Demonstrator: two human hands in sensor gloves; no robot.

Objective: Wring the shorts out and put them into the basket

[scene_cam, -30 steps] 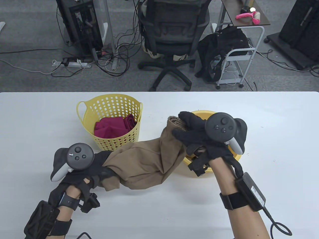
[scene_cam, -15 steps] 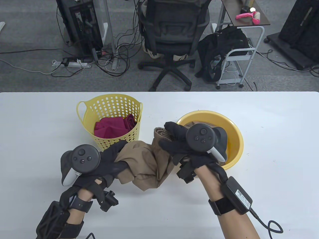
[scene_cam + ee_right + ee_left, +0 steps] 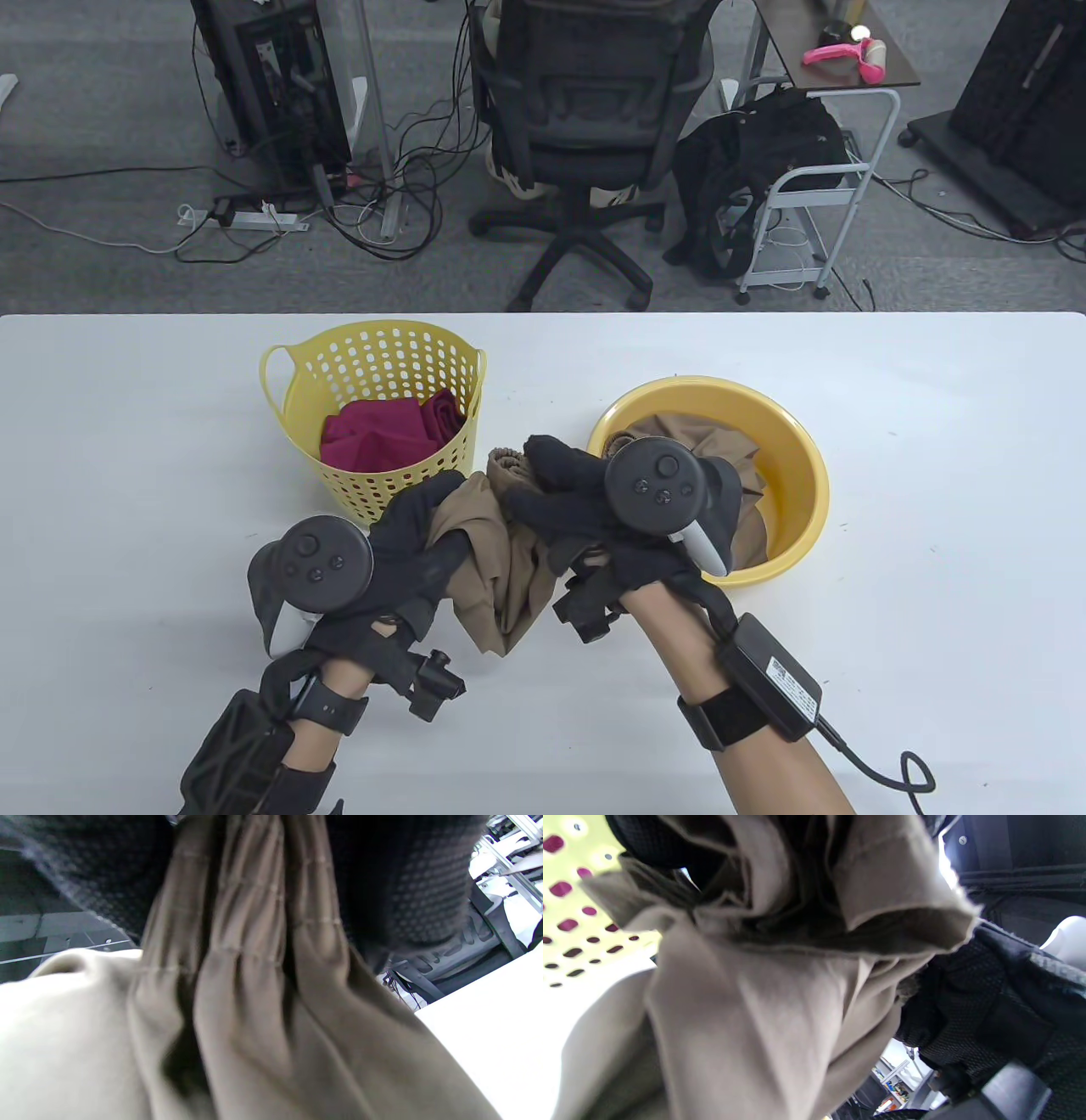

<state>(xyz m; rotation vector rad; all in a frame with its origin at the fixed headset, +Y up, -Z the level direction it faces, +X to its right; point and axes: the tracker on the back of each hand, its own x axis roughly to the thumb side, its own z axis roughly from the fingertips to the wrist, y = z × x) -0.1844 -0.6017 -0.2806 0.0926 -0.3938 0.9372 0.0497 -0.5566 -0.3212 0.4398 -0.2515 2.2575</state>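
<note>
White table (image 3: 933,509), tan shorts (image 3: 492,560) bunched between our two gloved hands.

We see the yellow basin (image 3: 802,475) with more tan cloth at right, the yellow basket (image 3: 373,356) holding red cloth at left; just in front of them our left hand (image 3: 407,552) and right hand (image 3: 577,509) each grip one end of the shorts, fingers curled round the fabric, held above the tabletop.

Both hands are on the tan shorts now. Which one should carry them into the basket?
Probably the left hand: it grips the shorts right in front of the basket, while the right hand sits nearer the basin.
</note>
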